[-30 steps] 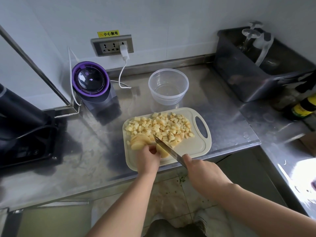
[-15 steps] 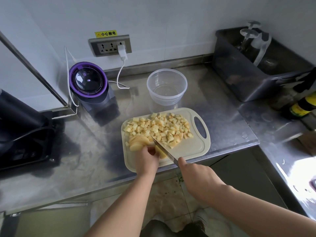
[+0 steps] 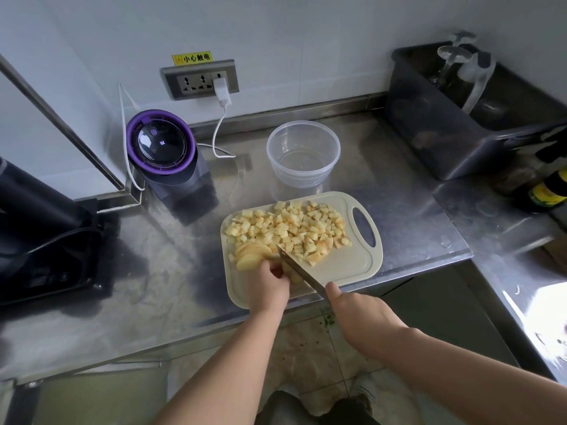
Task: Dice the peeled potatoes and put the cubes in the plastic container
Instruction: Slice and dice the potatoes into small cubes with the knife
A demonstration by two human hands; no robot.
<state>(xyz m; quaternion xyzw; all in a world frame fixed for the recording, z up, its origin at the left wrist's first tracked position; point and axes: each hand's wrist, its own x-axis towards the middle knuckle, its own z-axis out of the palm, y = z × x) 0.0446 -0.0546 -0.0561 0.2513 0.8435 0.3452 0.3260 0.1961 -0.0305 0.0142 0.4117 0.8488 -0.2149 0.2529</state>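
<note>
A beige cutting board [image 3: 352, 268] lies at the counter's front edge. A heap of potato cubes [image 3: 291, 228] covers its far half. Fanned potato slices [image 3: 251, 256] lie at its left. My left hand [image 3: 267, 286] holds down a potato piece beside the slices, fingers curled on it. My right hand [image 3: 359, 314] grips the handle of a knife [image 3: 299, 273], whose blade slants across the board right next to my left fingers. The clear round plastic container [image 3: 303, 154] stands behind the board and holds no cubes.
A purple-rimmed appliance [image 3: 162, 148] stands left of the container, its white cable [image 3: 219, 130] plugged into the wall socket. A dark bin [image 3: 460, 118] with glassware sits at the back right, bottles [image 3: 549, 188] beside it. A black device [image 3: 40, 240] occupies the far left.
The knife blade has shifted slightly left along the potato piece, closer to my left fingers. The cube heap and container have not moved.
</note>
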